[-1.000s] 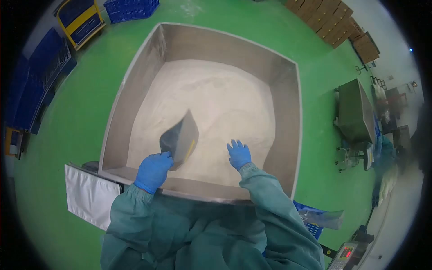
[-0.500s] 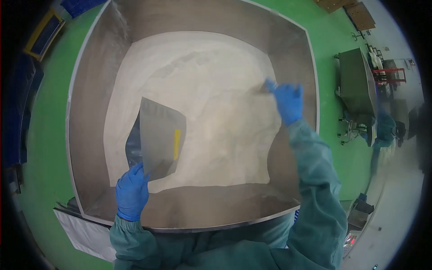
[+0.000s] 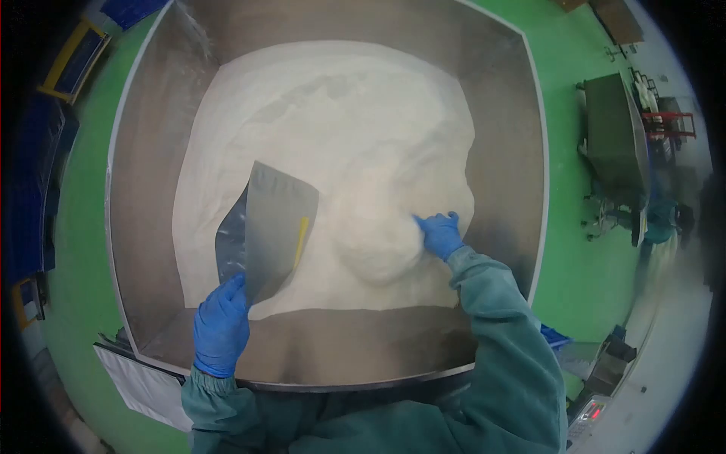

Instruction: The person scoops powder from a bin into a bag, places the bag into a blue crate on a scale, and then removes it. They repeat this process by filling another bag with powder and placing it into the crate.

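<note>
My left hand (image 3: 221, 327), in a blue glove, is closed on the lower edge of a silver-grey foil bag (image 3: 274, 227). The bag has a yellow strip on its face and gapes along its left side, showing a shiny inside. It is held over off-white powder (image 3: 325, 144) that covers the floor of a large metal bin (image 3: 503, 144). My right hand (image 3: 441, 236), also gloved, is low at the powder's right side with its fingers curled. Whatever it grips is hidden by powder and blur. A rounded heap of powder lies just left of those fingers.
High metal walls surround the powder. A white panel (image 3: 144, 386) stands outside the bin's near left corner. On the right are a metal cart (image 3: 614, 129), a co-worker in green (image 3: 659, 221) and a device with a red display (image 3: 594, 412). Blue containers (image 3: 30, 189) line the left.
My right hand has come down and left, from near the right wall toward me, and powder is heaped beside it. My left hand and the bag have barely shifted.
</note>
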`<state>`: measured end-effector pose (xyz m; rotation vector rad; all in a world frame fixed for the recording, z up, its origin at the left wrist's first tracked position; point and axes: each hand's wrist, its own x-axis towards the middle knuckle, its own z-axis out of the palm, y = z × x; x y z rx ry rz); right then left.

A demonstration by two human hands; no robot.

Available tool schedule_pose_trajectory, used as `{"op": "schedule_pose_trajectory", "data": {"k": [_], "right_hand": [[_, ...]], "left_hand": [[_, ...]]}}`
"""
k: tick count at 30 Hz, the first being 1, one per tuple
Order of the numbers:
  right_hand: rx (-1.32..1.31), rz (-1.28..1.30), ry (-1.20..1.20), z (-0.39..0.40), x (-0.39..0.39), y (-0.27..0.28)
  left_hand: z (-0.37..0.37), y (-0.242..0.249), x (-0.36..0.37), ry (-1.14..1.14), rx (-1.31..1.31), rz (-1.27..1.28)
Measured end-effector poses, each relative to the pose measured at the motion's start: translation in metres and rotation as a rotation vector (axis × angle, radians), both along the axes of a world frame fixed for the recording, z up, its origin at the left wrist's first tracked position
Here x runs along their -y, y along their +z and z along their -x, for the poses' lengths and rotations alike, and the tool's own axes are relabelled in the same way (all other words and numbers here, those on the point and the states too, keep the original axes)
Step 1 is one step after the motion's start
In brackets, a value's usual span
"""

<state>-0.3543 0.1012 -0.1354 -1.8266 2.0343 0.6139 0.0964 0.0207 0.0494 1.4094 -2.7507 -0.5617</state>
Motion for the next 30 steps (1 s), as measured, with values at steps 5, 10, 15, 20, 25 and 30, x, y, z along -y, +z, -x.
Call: {"op": "schedule_pose_trajectory", "data": {"k": [5, 10, 15, 20, 25, 30], "right_hand": [[-0.054, 0.359, 0.066, -0.015, -0.007, 0.043], [-0.033, 0.174, -0.087, 0.0, -0.004, -0.007], [0.367, -0.235, -0.14, -0.069, -0.037, -0.076], [0.698, -0.208, -0.022, -0.103, -0.057, -0.08], [0.793, -0.161, 0.028, -0.077, -0.065, 0.019], [0.734, -0.049, -0.003, -0.038, -0.054, 0.184]], "left_hand": [[0.013, 0.035, 0.0, -0.153, 0.086, 0.055], [0.034, 0.074, 0.005, -0.301, 0.161, 0.057], [0.076, 0.058, -0.001, -0.465, 0.145, 0.016], [0.101, 0.012, -0.017, -0.468, 0.121, 0.032], [0.095, -0.035, -0.026, -0.448, 0.065, 0.142], [0.091, -0.052, -0.053, -0.321, 0.013, 0.206]]}}
